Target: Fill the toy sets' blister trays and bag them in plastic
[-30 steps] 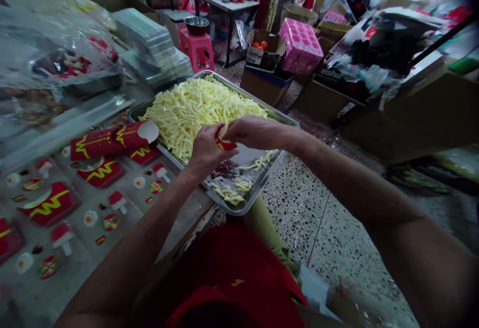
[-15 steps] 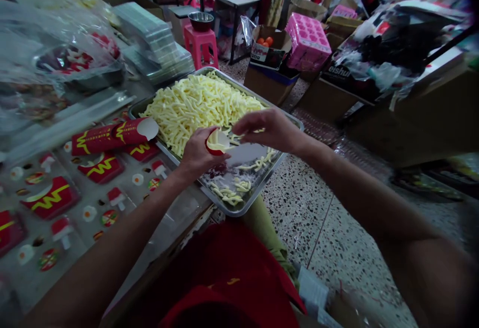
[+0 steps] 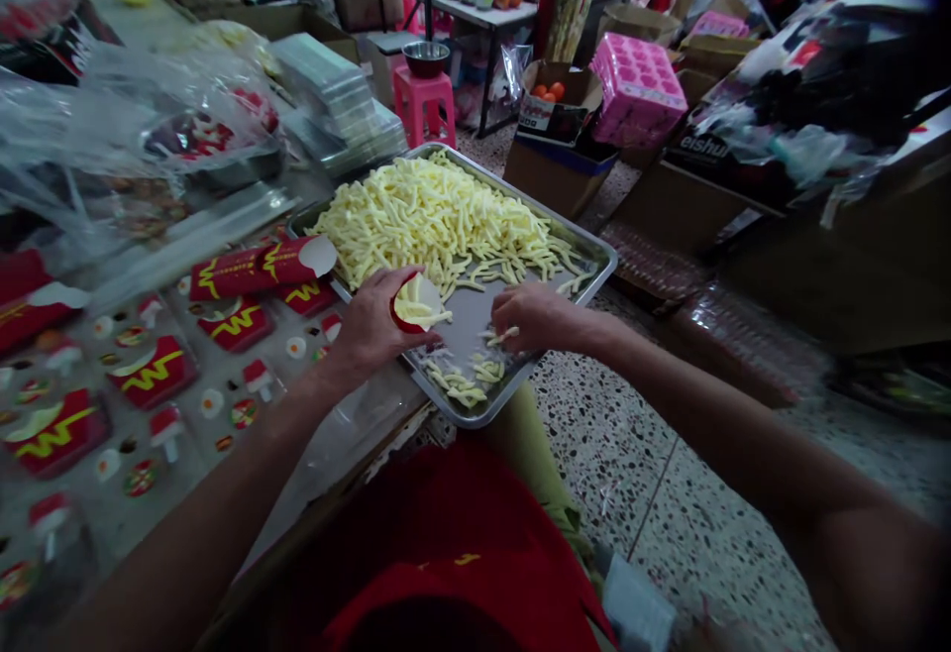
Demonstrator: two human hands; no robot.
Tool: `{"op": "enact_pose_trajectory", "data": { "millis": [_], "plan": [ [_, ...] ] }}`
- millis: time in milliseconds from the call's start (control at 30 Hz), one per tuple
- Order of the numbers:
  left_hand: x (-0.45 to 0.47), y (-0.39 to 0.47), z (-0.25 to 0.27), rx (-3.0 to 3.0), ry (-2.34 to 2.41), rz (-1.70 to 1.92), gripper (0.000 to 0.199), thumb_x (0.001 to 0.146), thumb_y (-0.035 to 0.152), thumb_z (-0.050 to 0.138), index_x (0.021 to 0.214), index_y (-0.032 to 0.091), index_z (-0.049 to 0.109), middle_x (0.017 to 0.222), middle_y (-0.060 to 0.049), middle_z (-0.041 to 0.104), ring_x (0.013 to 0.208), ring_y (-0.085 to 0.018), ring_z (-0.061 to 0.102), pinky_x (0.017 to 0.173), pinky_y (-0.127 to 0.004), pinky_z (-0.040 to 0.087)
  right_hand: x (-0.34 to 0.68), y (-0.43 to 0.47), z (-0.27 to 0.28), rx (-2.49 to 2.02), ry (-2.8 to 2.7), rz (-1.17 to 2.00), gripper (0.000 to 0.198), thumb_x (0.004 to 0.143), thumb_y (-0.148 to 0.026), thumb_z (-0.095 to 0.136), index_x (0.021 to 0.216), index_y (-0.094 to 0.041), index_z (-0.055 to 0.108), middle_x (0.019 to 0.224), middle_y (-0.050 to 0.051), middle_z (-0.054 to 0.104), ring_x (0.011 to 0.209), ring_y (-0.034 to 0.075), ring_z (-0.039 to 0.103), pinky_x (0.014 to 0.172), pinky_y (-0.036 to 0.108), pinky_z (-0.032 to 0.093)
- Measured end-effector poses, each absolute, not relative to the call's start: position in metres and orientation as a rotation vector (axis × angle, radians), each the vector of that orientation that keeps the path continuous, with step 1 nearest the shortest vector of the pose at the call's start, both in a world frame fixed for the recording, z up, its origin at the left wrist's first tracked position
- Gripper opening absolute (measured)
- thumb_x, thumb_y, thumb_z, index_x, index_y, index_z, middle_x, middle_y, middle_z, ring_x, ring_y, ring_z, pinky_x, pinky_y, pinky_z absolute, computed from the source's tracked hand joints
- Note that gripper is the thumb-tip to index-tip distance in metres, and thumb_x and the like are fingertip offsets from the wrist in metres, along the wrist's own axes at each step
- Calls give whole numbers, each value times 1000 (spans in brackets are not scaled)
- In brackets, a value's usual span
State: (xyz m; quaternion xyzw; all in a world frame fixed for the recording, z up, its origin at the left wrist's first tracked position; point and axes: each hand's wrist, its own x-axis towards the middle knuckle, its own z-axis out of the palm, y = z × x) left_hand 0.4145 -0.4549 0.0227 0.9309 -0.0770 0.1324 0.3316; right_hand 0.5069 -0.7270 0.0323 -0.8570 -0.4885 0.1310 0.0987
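My left hand [image 3: 375, 328] is wrapped round a small red fry carton [image 3: 401, 323] whose open mouth tilts toward the tray. Pale yellow fry-shaped sticks [image 3: 420, 305] lie inside it, some poking past the rim. Over the bare part of the metal tray [image 3: 470, 313], my right hand [image 3: 539, 318] is closed with fingers pointing down, and a few sticks show at its fingertips. A big heap of the same sticks [image 3: 438, 216] fills the tray's far side. Several loose ones [image 3: 457, 384] lie in the near corner among whitish powder.
Left of the tray, red cartons [image 3: 227, 273] lie on clear packs with toy food pieces [image 3: 257, 375]. Behind are stacked clear plastic boxes [image 3: 327, 77] and plastic bags [image 3: 200, 87]. Beyond stand a pink stool [image 3: 423, 102], cardboard boxes [image 3: 557, 176] and a pink moulded stack [image 3: 639, 87].
My right hand has come down from above the carton to the tray's near right part and closed at the sticks there. My left hand keeps hold of the carton. The view has shifted slightly.
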Motion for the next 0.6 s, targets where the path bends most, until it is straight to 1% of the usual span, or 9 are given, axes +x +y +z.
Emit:
{"op": "enact_pose_trajectory", "data": {
  "millis": [100, 167, 200, 300, 333, 400, 467, 533, 600],
  "plan": [
    [402, -452, 17, 2421, -173, 357, 94, 58, 57, 92, 138, 23, 57, 133, -11, 64, 124, -31, 58, 111, -44, 45, 501, -718, 19, -2572, -1204, 387, 14, 63, -7, 71, 70, -20, 72, 69, -1, 69, 67, 15, 58, 62, 27, 35],
    [394, -453, 14, 2433, -139, 383, 95, 58, 56, 92, 139, 23, 56, 131, -11, 63, 123, -31, 59, 111, -44, 45, 501, -709, 16, -2398, -855, 356, 9, 64, -13, 74, 69, -19, 70, 62, -2, 65, 59, 13, 55, 58, 26, 36],
    [391, -455, 13, 2447, -119, 389, 95, 58, 55, 93, 139, 23, 56, 130, -11, 64, 122, -31, 59, 110, -44, 45, 501, -701, 17, -2243, -697, 321, 7, 66, -17, 75, 70, -18, 69, 62, -3, 64, 58, 12, 54, 57, 25, 38],
    [380, -464, 13, 2495, -25, 443, 93, 58, 54, 93, 138, 21, 57, 124, -12, 64, 117, -32, 60, 107, -45, 47, 493, -665, 25, -1833, -452, 189, 16, 72, -30, 76, 73, -17, 66, 70, 0, 68, 59, 12, 55, 57, 25, 42],
    [376, -467, 13, 2507, 25, 483, 92, 59, 53, 93, 137, 20, 57, 123, -12, 64, 116, -32, 60, 106, -46, 47, 486, -650, 28, -1792, -443, 154, 17, 73, -30, 76, 74, -17, 66, 71, 0, 68, 60, 12, 56, 57, 25, 43],
    [368, -472, 13, 2525, 156, 579, 88, 62, 49, 91, 137, 18, 57, 122, -14, 63, 115, -34, 60, 104, -47, 48, 467, -620, 33, -1875, -514, 102, 13, 75, -28, 76, 75, -17, 68, 71, 1, 69, 63, 14, 59, 60, 26, 44],
    [358, -474, 11, 2541, 307, 642, 75, 71, 41, 85, 136, 17, 57, 121, -15, 64, 114, -33, 59, 102, -47, 48, 444, -597, 36, -2054, -720, 47, 11, 82, -26, 71, 78, -17, 73, 76, 5, 71, 71, 17, 62, 68, 29, 46],
    [343, -470, 9, 2548, 458, 661, 60, 81, 32, 73, 137, 16, 57, 120, -16, 63, 113, -32, 59, 102, -46, 47, 421, -581, 38, -2144, -1003, 26, 21, 93, -25, 60, 82, -17, 77, 86, 9, 74, 82, 21, 65, 77, 33, 47],
    [324, -461, 7, 2533, 577, 666, 59, 84, 30, 67, 140, 15, 56, 121, -18, 62, 113, -32, 58, 102, -45, 47, 404, -567, 40, -2106, -1205, 96, 27, 95, -21, 53, 86, -17, 79, 93, 12, 75, 89, 23, 66, 82, 34, 47]
  ]
}}
